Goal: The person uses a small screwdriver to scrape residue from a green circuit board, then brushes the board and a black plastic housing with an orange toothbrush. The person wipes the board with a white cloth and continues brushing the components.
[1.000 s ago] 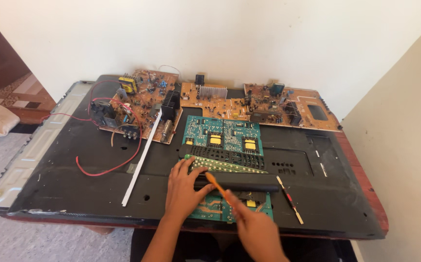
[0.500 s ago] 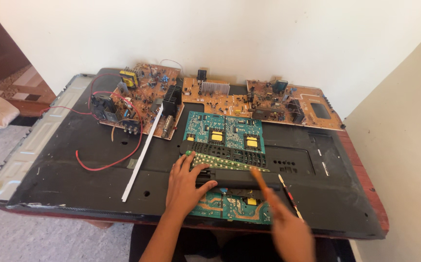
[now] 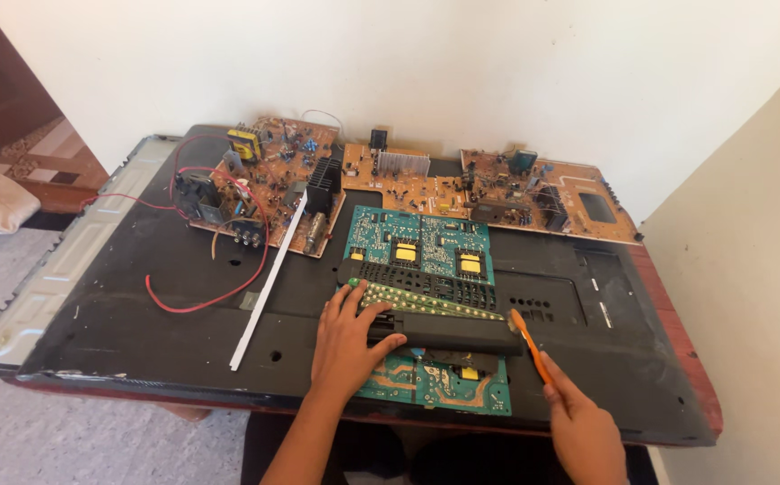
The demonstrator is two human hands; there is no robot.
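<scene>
Two hands are working: left hand (image 3: 347,346) is pinning the black remote casing (image 3: 448,333) near the table's front edge; right hand (image 3: 587,429) is gripping an orange toothbrush (image 3: 528,341), best brushed lightly.

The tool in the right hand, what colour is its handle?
Orange. The tool, held in the right hand, shows best in the head view.
</scene>
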